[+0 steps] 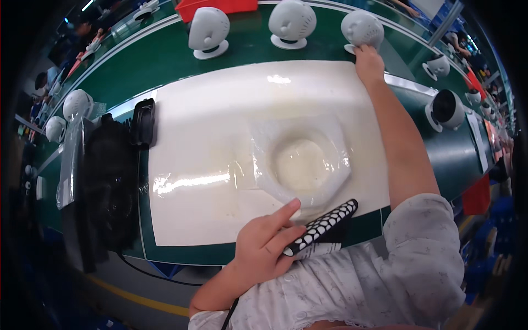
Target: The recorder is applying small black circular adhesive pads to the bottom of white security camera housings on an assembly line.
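Observation:
My right arm [396, 137] stretches to the far side of the table. There my right hand [369, 63] has its fingers closed at the foot of a small white fan-like device [363, 28], whose round head has slots. My left hand [267, 242] is at the near table edge, its index finger stretched out. Between its other fingers and the thumb side sits the end of a long, slim black object with white dots [324, 225]. Just beyond lies a clear plastic bag [338, 129] around a round, pale hollow shape, on a white sheet [198, 137].
Two more white devices [209, 33] [292, 25] stand at the back, near a red bin [217, 5]. A black tray [144, 122] and a dark, plastic-covered bulk [110, 181] are at the left. A black-faced device [446, 109] stands on the right.

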